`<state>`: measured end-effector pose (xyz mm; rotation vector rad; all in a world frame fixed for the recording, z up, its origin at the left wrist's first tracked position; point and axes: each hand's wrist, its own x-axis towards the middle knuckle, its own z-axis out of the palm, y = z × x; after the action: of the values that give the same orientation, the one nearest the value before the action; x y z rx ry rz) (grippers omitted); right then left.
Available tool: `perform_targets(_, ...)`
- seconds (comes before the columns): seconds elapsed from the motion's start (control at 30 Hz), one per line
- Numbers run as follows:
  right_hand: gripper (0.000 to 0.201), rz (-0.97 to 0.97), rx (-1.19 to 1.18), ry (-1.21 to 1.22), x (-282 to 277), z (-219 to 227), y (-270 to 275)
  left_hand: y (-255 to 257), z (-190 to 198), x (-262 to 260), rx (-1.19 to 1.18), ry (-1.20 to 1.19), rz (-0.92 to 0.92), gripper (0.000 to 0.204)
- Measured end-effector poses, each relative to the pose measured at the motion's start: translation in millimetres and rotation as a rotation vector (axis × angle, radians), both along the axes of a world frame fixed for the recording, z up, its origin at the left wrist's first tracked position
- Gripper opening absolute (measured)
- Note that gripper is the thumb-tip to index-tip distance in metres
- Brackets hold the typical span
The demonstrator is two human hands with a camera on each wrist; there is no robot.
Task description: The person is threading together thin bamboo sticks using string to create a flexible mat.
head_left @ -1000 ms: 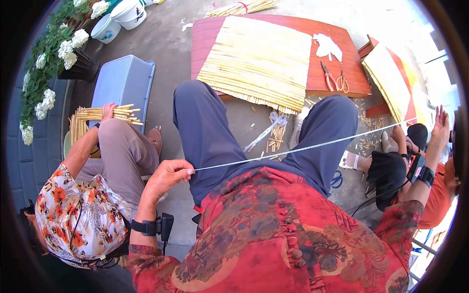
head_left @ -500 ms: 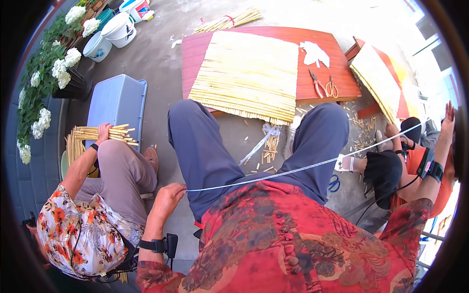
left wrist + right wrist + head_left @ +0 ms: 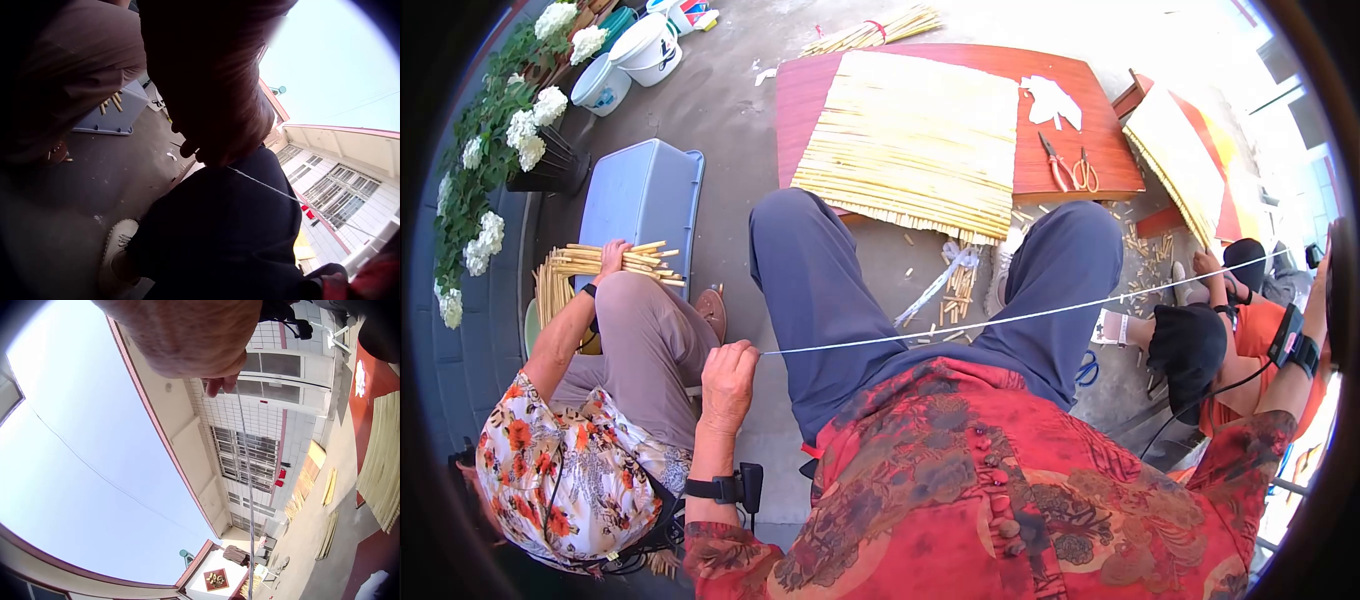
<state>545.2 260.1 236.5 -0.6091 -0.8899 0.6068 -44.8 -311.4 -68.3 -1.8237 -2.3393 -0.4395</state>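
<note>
As the left hand (image 3: 728, 388), pinching string (image 3: 1040, 313), moved outward, more length seems drawn; whether right hand (image 3: 194, 340) grips, I cannot tell.

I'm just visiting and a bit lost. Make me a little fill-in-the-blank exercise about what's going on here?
1. The string runs from the left grip to the other grip, on the person's ____ side.
2. Beside the gold-handled scissors lies a pair of ____ with red handles.
3. The large box-shaped tub is coloured ____.
4. The potted flowers are ____.

Missing words: right; pliers; blue; white.
</note>
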Motion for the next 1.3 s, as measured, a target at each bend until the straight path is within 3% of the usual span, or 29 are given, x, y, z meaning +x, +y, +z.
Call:
perform_targets(0.07,0.02,-0.036,-0.034,-0.015,9.7,-1.4,3.9,3.7,3.9,-3.3,0.026,0.025,0.025,0.013)
perform_targets(0.17,0.024,-0.127,-0.004,-0.558,40.0,-2.2,17.3,5.0,4.9,-4.2,0.119,-0.054,-0.008,0.015)
perform_targets(0.2,0.024,-0.121,-0.005,-0.555,35.5,-2.0,16.0,4.9,4.9,-4.0,0.117,-0.051,-0.002,0.015)
perform_targets(0.27,0.024,0.004,0.057,0.004,23.2,-0.4,6.5,4.1,4.4,-3.5,0.133,-0.075,0.008,0.015)
perform_targets(0.3,0.024,0.005,0.057,0.005,29.7,-0.6,7.6,3.2,2.9,-4.2,0.133,-0.074,0.008,0.015)
perform_targets(0.37,0.021,-0.051,0.018,-0.475,45.0,-0.1,7.3,4.8,-1.6,-6.5,0.135,-0.087,0.0,0.014)
perform_targets(0.4,0.021,-0.055,0.02,-0.473,44.6,0.9,7.7,4.6,-1.8,-6.7,0.139,-0.085,-0.004,0.014)
perform_targets(0.47,0.018,0.074,0.109,-0.007,36.4,4.8,11.3,5.2,-1.4,-8.8,0.054,-0.119,-0.029,0.014)
perform_targets(0.53,0.016,0.22,0.027,0.117,31.3,5.9,2.4,4.8,-3.9,-11.5,-0.039,-0.132,-0.046,0.014)
perform_targets(0.57,0.016,0.127,-0.018,0.172,-1.7,7.1,-15.3,3.8,-4.4,-12.8,-0.143,-0.143,-0.043,0.014)
perform_targets(0.6,0.017,0.068,-0.124,0.108,-31.0,6.0,-40.0,1.2,-7.2,-14.6,-0.131,-0.135,-0.07,0.014)
perform_targets(0.67,0.018,0.238,-0.083,-0.229,-72.7,-2.9,-72.3,-2.3,-12.5,-19.9,-0.367,-0.047,0.139,0.015)
perform_targets(0.7,0.02,0.287,-0.069,-0.456,-55.1,-5.3,-51.1,15.1,12.3,-14.4,-0.405,-0.02,0.271,0.015)
perform_targets(0.73,0.022,0.335,-0.06,-0.686,-35.4,-9.2,-34.0,31.6,33.6,-9.9,-0.404,-0.01,0.257,0.015)
perform_targets(0.8,0.041,0.444,-0.059,-0.781,-102.1,-28.1,-89.9,64.2,68.2,2.4,0.22,-0.303,0.241,0.018)
perform_targets(0.87,0.018,0.894,-0.007,-0.607,-203.5,-46.7,-175.6,95.0,93.9,16.2,0.353,-0.893,0.091,0.023)
perform_targets(0.93,0.015,1.142,-0.058,-0.58,-266.7,-68.5,-223.6,135.0,107.8,39.0,0.427,-1.23,-0.266,0.028)
perform_targets(1.0,0.014,1.283,-0.263,-0.585,-303.4,-89.4,-251.8,174.8,110.5,65.4,0.378,-1.41,-0.597,0.04)
perform_targets(1.07,0.012,1.284,-0.244,-0.682,-329.8,-113.4,-265.4,200.2,115.0,96.9,0.312,-1.709,-0.758,0.049)
perform_targets(1.13,0.011,1.321,-0.315,-0.676,-341.9,-130.3,-268.4,212.4,107.9,109.1,0.145,-1.939,-0.777,0.052)
perform_targets(1.27,0.012,1.21,-0.515,-0.793,-341.9,-154.5,-242.8,217.5,90.7,95.2,-0.102,-1.791,-0.529,0.028)
perform_targets(1.3,0.013,1.209,-0.548,-0.844,-339.8,-164.8,-236.3,216.5,90.6,96.8,-0.049,-1.734,-0.432,0.016)
